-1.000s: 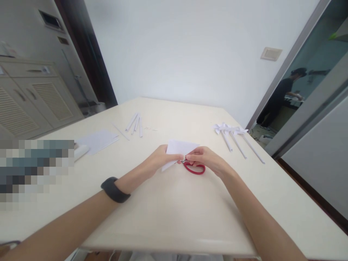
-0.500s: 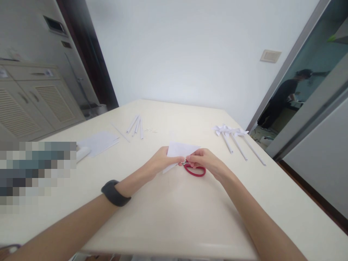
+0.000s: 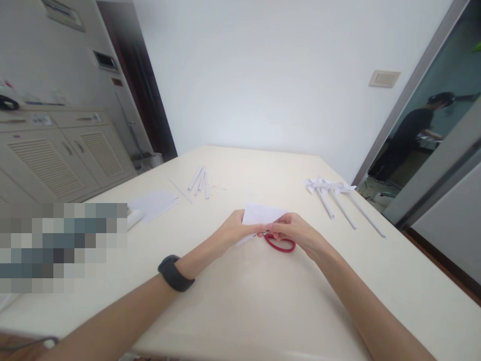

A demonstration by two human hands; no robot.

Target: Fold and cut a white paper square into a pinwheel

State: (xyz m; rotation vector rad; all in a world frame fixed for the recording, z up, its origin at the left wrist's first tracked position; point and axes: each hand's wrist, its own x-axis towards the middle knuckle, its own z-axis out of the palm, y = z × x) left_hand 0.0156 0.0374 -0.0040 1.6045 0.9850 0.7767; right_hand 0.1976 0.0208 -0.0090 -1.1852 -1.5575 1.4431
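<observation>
White paper sticks (image 3: pixel 206 185) left, pinwheels (image 3: pixel 321 187) right, red scissors (image 3: pixel 277 248) between, nearer.

We hold one sheet of white paper (image 3: pixel 259 213) in our left hand (image 3: pixel 237 228), over the middle of the near half of the table (image 3: pixel 244 306). The sheet's broad face extends to the far side of our fingers; a narrow portion emerges on the near side. We hold the scissors (image 3: pixel 281 249) in our right hand (image 3: pixel 295 230). One red handle loop protrudes below our fingers, toward the near right. Our fingers mostly hide the blades; we cannot determine their opening.
</observation>
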